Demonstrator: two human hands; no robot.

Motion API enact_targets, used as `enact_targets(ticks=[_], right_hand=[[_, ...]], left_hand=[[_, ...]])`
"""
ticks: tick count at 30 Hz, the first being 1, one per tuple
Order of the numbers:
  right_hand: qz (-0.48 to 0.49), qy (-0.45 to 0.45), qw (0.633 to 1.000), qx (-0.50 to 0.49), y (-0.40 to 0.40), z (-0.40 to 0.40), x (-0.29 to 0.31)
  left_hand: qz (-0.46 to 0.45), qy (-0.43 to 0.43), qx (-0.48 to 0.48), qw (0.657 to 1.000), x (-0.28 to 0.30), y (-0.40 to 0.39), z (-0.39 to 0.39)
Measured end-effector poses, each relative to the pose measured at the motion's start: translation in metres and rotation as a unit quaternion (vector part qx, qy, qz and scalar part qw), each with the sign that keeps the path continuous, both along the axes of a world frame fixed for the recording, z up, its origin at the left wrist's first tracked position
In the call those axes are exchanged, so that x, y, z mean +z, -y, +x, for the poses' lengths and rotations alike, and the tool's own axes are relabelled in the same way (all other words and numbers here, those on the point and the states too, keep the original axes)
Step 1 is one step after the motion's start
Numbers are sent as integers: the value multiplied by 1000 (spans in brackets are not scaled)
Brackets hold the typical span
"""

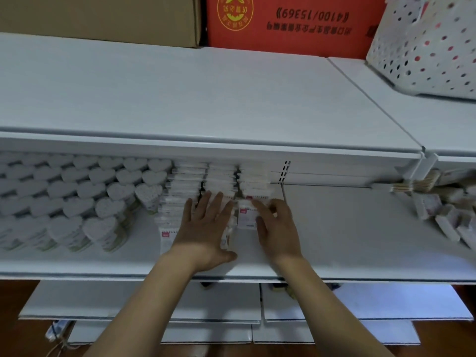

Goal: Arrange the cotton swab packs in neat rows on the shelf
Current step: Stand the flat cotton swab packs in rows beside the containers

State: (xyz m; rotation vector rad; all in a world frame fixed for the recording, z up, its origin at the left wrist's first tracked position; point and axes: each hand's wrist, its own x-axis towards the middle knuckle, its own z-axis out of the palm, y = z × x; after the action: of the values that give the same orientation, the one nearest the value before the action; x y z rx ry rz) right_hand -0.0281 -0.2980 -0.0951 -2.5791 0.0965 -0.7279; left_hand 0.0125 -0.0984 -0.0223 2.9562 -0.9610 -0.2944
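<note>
Three rows of flat white cotton swab packs (pixel 221 180) run front to back on the middle shelf (pixel 347 240). My left hand (pixel 206 228) lies flat with straight, spread fingers on the middle row and hides its front packs. The front pack of the right row (pixel 246 217) has a small red label. My right hand (pixel 277 228) holds this pack, with the fingers curled over its top edge and the thumb at its side. The left row's front pack (pixel 166 240) shows beside my left wrist.
Heart-shaped white packs (pixel 77 202) fill the shelf's left part. Loose swab boxes (pixel 448 217) lie jumbled at the far right. The top shelf (pixel 206 99) carries a brown carton (pixel 103 19), a red carton (pixel 291 21) and a dotted white basket (pixel 427 47). Lower shelves (pixel 206 302) show below.
</note>
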Motion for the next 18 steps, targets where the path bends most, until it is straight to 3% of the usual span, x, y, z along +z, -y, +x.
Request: enact_targets(ticks=[2, 6, 18], right_hand=[[-38, 19, 999, -29, 2, 1, -4], [-96, -27, 995, -30, 5, 3, -7], [-150, -75, 978, -120, 4, -15, 20]], left_hand=[[17, 6, 0, 1000, -1, 0, 1], [13, 18, 3, 1000, -3, 3, 3], [-59, 49, -14, 997, 3, 32, -3]])
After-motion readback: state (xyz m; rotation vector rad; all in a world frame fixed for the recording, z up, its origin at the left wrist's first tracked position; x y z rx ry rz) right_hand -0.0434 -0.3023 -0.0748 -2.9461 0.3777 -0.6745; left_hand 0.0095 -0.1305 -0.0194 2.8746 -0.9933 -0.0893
